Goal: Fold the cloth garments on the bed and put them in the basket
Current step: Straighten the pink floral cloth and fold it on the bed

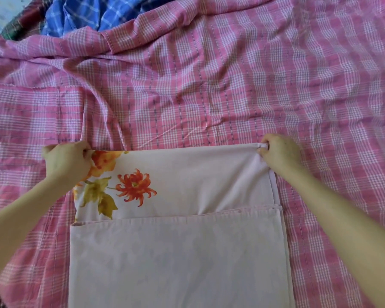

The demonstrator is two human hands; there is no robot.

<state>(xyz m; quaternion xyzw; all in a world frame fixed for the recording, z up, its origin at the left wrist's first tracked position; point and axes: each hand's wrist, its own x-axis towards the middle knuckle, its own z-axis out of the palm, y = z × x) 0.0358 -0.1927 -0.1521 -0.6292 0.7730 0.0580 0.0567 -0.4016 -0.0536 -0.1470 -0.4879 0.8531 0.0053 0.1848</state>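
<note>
A pale pink cloth with orange and yellow flowers [187, 185] lies partly folded on the bed in front of me. Its near part shows the plain reverse side and laps over the flowered part. My left hand [67, 160] grips the cloth's far left corner, fingers curled round the edge. My right hand [278, 153] pinches the far right corner. The far edge runs straight and taut between both hands. No basket is in view.
A pink checked cloth [231, 74] covers the bed all around, wrinkled toward the far left. A crumpled blue checked garment [87, 14] lies at the far left, beside a dark plaid cloth [22, 23].
</note>
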